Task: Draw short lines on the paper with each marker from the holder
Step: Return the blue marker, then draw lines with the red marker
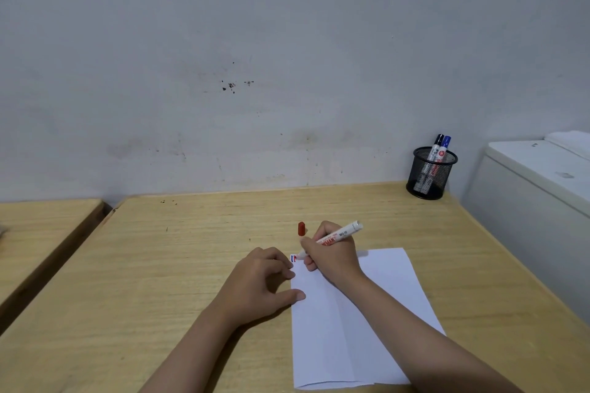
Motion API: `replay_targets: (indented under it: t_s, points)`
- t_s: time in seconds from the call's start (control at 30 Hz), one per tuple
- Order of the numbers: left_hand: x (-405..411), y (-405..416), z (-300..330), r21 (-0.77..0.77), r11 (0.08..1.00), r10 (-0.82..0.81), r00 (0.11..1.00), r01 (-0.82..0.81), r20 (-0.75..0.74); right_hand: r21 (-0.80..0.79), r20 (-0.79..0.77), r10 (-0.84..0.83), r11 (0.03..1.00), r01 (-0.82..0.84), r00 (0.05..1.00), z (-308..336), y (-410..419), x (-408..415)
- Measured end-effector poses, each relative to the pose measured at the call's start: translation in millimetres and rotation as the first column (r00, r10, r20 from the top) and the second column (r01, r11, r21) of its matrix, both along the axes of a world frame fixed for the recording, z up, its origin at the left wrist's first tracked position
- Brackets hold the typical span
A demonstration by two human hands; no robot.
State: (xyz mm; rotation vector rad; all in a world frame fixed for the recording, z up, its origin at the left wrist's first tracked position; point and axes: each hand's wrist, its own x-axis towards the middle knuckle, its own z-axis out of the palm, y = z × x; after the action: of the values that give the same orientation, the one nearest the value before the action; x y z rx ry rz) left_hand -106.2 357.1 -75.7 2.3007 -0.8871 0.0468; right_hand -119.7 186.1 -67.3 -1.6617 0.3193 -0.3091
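Observation:
A white sheet of paper (376, 313) lies on the wooden desk (198, 258). My right hand (332, 252) grips an uncapped red marker (343, 233), its tip touching the paper's top left corner beside short blue and red lines (294, 258). The marker's red cap (301, 229) stands upright on the desk just beyond the paper. My left hand (265, 281) rests on the desk with thumb and fingertips pressing the paper's left edge. A black mesh holder (431, 174) at the back right holds a black-capped marker (435, 145) and a blue-capped marker (444, 147).
A grey wall (255, 57) runs behind the desk. A second wooden table (38, 226) sits to the left across a narrow gap. A white appliance (536, 188) stands right of the desk, close to the holder.

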Motion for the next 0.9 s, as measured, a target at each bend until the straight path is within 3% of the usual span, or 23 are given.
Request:
replay_targets:
  t_s: [0.2, 0.47, 0.63, 0.7, 0.8, 0.9]
  points:
    - [-0.5, -1.6, -0.8, -0.040, 0.999, 0.017, 0.999, -0.019, -0.045, 0.214, 0.097, -0.097, 0.974, 0.075, 0.991, -1.4, -5.6, -0.1]
    - [31.8, -38.1, 18.7, -0.190, 0.951, 0.223, 0.967, -0.244, -0.123, 0.410, 0.089, -0.164, 0.905, 0.114, 0.982, -1.6, -10.9, 3.4]
    - [56.9, -62.5, 22.5, 0.041, 0.992, 0.125, 0.987, -0.122, -0.099, 0.525, 0.093, -0.153, 0.847, 0.082, 0.984, 4.4, -18.7, 5.5]
    - [62.0, -67.1, 24.3, 0.066, 0.990, 0.132, 0.988, -0.127, -0.085, 0.520, 0.110, -0.156, 0.851, 0.077, 0.982, 11.9, -22.7, 4.8]
    - [66.1, -70.7, 36.2, -0.058, 0.984, 0.158, 0.972, -0.170, -0.173, 0.478, 0.142, -0.147, 0.876, 0.063, 0.979, 26.0, -30.0, 0.2]
    - [63.8, -73.5, 58.4, -0.292, 0.940, 0.077, 0.941, -0.179, -0.329, 0.397, 0.175, -0.147, 0.915, 0.067, 0.974, 38.7, -39.1, -4.9]
